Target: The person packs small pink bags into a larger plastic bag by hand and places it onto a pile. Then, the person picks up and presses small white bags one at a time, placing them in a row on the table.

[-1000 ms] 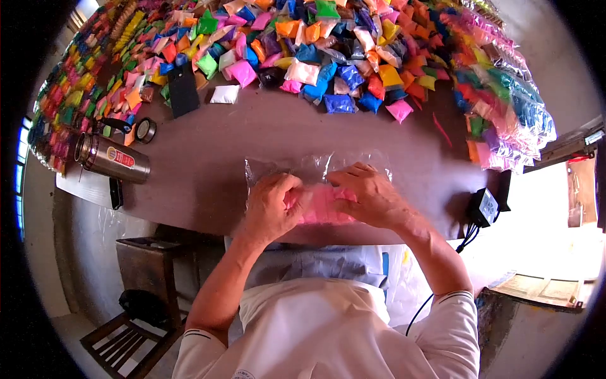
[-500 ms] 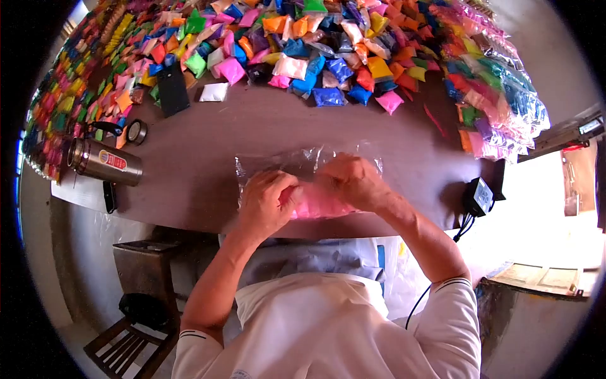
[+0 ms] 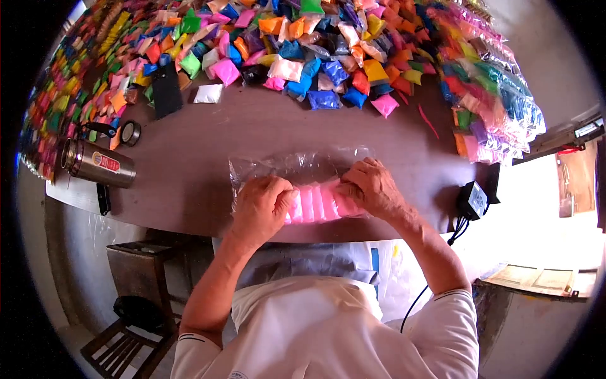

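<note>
The person's bare left hand (image 3: 264, 201) has its back turned upward, the fingers curled and the thumb closed toward the index finger. The bare right hand (image 3: 372, 188) lies slightly more forward, with its thumb and fingertips gathered together and directed inward. Between the two hands there is a gap. The bare left forearm (image 3: 218, 281) and bare right forearm (image 3: 437, 249) both slant forward and inward.

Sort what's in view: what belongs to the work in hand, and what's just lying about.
In the work:
- clear plastic bag, at both hands
- pink packets between left hand and right hand
- probably the heaped coloured packets

Apparently just lying about:
- steel flask
- round lid
- black flat object
- black box with cables
</note>
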Motion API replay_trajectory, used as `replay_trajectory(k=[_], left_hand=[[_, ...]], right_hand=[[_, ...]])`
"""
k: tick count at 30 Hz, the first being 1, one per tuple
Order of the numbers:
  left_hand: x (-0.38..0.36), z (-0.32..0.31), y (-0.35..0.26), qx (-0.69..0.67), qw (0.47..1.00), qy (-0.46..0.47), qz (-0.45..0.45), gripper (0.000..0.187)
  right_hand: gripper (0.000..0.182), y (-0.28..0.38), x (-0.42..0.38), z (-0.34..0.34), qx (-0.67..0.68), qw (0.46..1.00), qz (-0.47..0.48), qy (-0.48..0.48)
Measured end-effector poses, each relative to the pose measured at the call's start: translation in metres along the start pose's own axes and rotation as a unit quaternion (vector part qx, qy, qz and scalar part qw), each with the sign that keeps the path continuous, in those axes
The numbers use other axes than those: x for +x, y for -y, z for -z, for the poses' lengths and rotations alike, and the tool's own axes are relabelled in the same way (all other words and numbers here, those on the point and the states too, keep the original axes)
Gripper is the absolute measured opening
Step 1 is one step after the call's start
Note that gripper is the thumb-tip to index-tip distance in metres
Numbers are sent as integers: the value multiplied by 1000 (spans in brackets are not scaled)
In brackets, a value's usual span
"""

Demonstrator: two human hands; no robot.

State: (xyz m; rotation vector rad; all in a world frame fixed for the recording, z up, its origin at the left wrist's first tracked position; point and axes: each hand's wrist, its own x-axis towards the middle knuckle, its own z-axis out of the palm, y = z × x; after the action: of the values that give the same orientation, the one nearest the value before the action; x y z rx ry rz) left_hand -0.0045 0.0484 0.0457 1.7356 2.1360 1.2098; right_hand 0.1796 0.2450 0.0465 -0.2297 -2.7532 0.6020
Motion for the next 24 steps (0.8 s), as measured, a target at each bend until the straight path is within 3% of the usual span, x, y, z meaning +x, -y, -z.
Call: replay_trajectory(k=[4, 7, 12, 19, 24], left_hand=[[-1, 0, 0, 14, 1000, -12, 1, 13], [-2, 1, 2, 9, 1000, -6, -3, 16], [-2, -1, 2, 58, 998, -29, -15, 9], [-4, -1, 1, 25, 999, -25, 9, 8], [-1, 8, -4, 29, 999, 13, 3, 17]], right_hand=[[29, 4, 7, 6, -39, 998, 41, 23], [32, 24, 14, 20, -41, 999, 5, 22], [48, 49, 26, 1, 17, 999, 32, 2], [22, 48, 30, -26, 43, 998, 46, 8], [19, 50, 32, -23, 40, 997, 53, 32]])
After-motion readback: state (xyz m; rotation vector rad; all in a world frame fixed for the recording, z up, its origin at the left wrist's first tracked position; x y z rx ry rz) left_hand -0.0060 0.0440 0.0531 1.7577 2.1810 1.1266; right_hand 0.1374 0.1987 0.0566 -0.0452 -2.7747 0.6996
